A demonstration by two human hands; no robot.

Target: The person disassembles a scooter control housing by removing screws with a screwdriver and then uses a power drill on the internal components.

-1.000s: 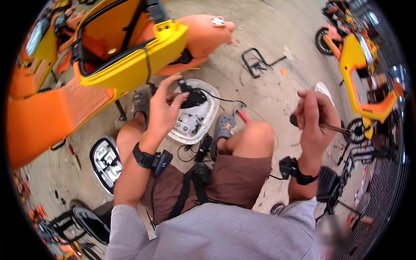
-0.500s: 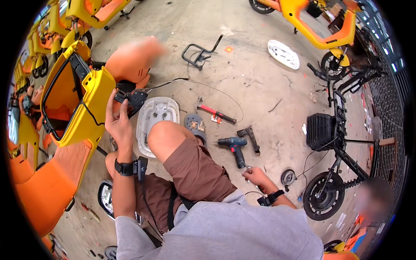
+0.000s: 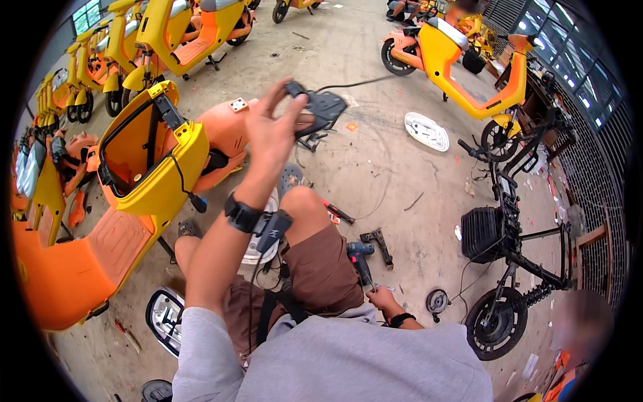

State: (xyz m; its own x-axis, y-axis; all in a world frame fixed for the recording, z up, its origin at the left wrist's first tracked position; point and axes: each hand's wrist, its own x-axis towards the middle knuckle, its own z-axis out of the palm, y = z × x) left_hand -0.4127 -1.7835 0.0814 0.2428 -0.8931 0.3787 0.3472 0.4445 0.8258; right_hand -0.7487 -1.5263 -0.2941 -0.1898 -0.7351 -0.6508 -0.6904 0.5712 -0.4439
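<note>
Raised out in front, my left hand (image 3: 273, 124) is closed on a flat black part (image 3: 327, 110) with a dark cable (image 3: 358, 84) trailing from it to the right. Low by my thigh, my right hand (image 3: 383, 299) has its fingers curled around something small with a shiny metal end; its kind is hard to make out. Just beyond those fingers a blue-and-black cordless drill (image 3: 360, 251) lies on the floor. To my left stands a yellow-and-orange scooter body (image 3: 194, 164), its front open, with a black connector (image 3: 197, 202) hanging on a lead.
A black bracket (image 3: 380, 248) and a red-and-black tool (image 3: 338, 213) lie past the drill. To the right are a round wheel part (image 3: 437, 301), a white shell (image 3: 426, 131) and a stripped black scooter frame (image 3: 512, 231). Yellow scooters (image 3: 191, 40) line the back; a blurred person (image 3: 581, 321) is at lower right.
My left hand has lifted the black part away from the scooter body, forward and to the right. The view has tilted up. My right hand remains low beside the drill, fingers still curled.
</note>
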